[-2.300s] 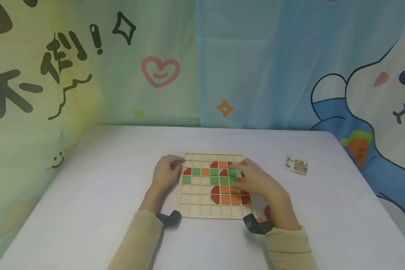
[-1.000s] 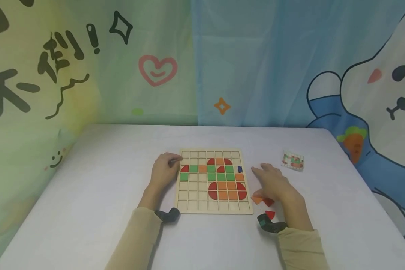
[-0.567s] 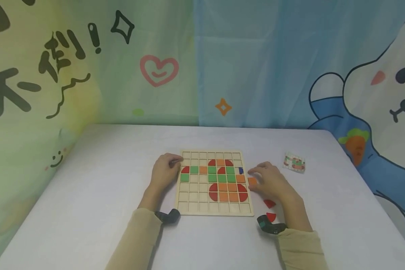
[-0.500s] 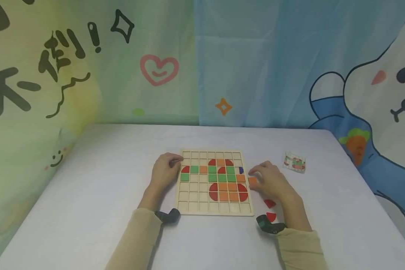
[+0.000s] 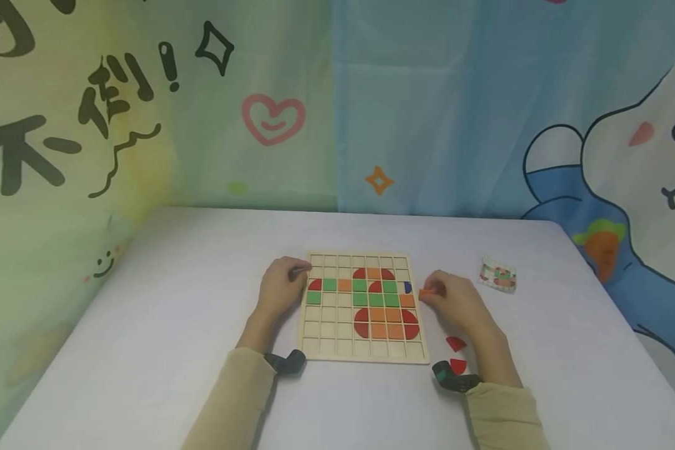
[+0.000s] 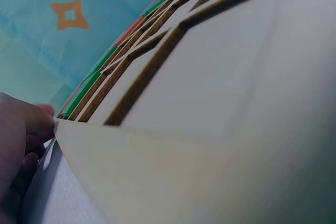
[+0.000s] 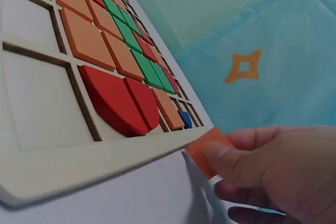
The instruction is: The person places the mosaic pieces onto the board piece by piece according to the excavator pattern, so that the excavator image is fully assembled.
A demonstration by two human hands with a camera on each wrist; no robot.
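Head view: right hand [image 5: 455, 301] pinches orange tile [image 5: 426, 293] beside board [image 5: 309, 350] edge.

White table [image 5: 202, 262], cartoon-printed backdrop curtains [image 5: 427, 106]

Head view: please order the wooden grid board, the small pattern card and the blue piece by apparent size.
1. wooden grid board, clearly largest.
2. pattern card, though it lies farther away.
3. blue piece, smallest.

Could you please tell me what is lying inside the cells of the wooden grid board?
The wooden grid board holds green squares, orange squares, red quarter-circles and one blue piece; most cells show bare wood.
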